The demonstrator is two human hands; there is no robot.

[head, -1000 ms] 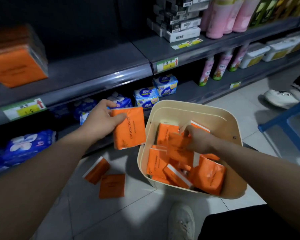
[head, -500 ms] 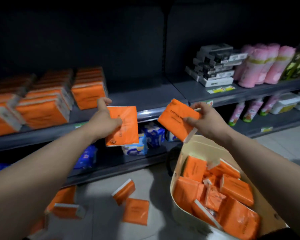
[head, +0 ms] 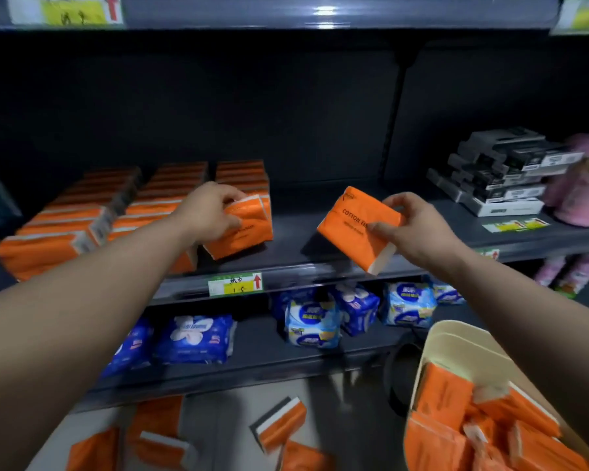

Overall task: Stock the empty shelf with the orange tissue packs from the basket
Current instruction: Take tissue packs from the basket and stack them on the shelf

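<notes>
Three rows of orange packs (head: pixel 58 239) stood on the shelf (head: pixel 293 239); the grip of the left hand (head: pixel 208 212) pinched one pack (head: pixel 249 229), the right hand (head: pixel 419 229) pinched another; many lay in the basket (head: pixel 456 334).

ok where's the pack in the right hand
Head view, right of centre: the right hand holds the pack tilted over the shelf, right of the stocked rows.

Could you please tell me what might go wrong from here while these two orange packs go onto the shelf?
The left hand holds its pack tilted near the front of the shelf; released so, it might topple off. The right hand pinches the second pack by one end, above the shelf edge, so it could slip. The loose packs on the floor might get stepped on.
</notes>
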